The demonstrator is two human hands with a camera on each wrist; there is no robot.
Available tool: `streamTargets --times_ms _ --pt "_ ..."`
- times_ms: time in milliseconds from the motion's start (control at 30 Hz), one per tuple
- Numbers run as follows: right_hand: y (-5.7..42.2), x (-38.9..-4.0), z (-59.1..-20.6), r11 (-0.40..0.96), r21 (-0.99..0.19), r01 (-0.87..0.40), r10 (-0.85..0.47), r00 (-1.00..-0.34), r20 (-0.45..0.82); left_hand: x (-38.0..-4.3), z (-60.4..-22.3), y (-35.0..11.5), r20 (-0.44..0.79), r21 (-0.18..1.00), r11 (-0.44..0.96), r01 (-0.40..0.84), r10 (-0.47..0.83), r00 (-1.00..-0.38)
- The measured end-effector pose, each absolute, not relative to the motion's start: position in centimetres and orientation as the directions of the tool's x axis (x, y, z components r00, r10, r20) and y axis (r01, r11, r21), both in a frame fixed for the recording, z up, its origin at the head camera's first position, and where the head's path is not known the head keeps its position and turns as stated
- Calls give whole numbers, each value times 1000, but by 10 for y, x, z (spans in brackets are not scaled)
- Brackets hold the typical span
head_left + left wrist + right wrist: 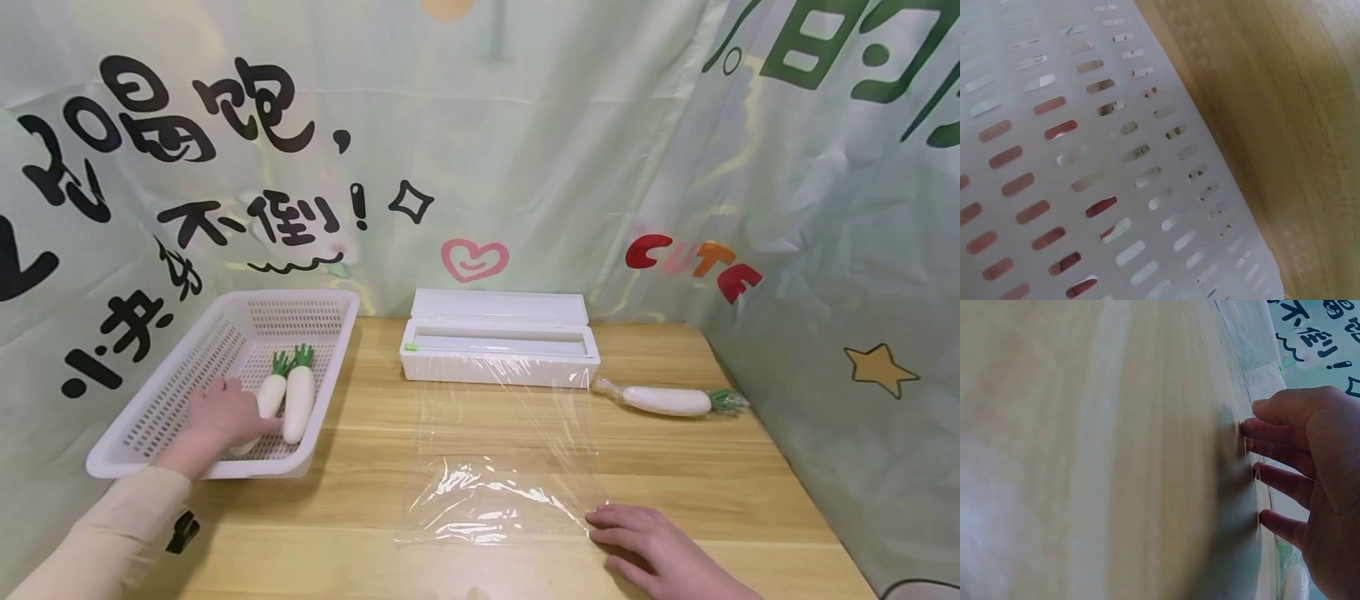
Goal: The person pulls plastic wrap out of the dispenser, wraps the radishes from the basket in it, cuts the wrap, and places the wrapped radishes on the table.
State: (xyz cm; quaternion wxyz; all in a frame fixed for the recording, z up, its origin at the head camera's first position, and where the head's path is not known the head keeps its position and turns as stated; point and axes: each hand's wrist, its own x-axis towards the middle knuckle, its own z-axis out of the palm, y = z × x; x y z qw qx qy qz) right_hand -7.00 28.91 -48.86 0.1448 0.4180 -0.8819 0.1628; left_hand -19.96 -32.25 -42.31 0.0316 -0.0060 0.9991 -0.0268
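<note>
In the head view, my left hand (225, 412) reaches into a white slotted basket (345, 333) and lies over the lower part of a white radish (272, 392) with green leaf stubs. Its thumb crosses that radish toward a second radish (299, 404) beside it. Whether the fingers grip is hidden; the left wrist view shows mostly the basket wall (1141, 134). My right hand (660, 554) rests its spread fingertips on the right edge of a clear plastic wrap sheet (495, 467). In the right wrist view, its fingers (1285, 481) touch the wrap at the tabletop.
A white plastic wrap dispenser (498, 367) stands at the back with its lid (498, 307) raised; the sheet runs from it toward the front. Right of it lies a radish wrapped in film (667, 401). A printed curtain (525, 167) encloses the wooden table (712, 467).
</note>
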Motion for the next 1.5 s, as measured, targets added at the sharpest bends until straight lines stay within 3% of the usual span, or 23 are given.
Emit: streamTargets --times_ms 333,667,1000,1233,1500 --pt "289 -70 -488 606 -163 -779 -688 -615 385 -196 -419 -324 151 12 1000 -23 -25 -988" --pt "290 -68 -488 629 -186 -755 -676 -649 350 -177 -394 -320 269 61 997 -45 -60 -961" --pt "290 -67 -487 647 -213 -732 -661 -678 323 -160 -371 -294 394 13 1000 10 4 -919" --pt "288 -66 -486 634 -213 -743 -663 -665 345 -152 -361 -265 515 -16 993 120 111 -850" --pt "287 -66 -485 627 -215 -749 -661 -657 363 -152 -358 -230 658 -101 952 290 283 -698"
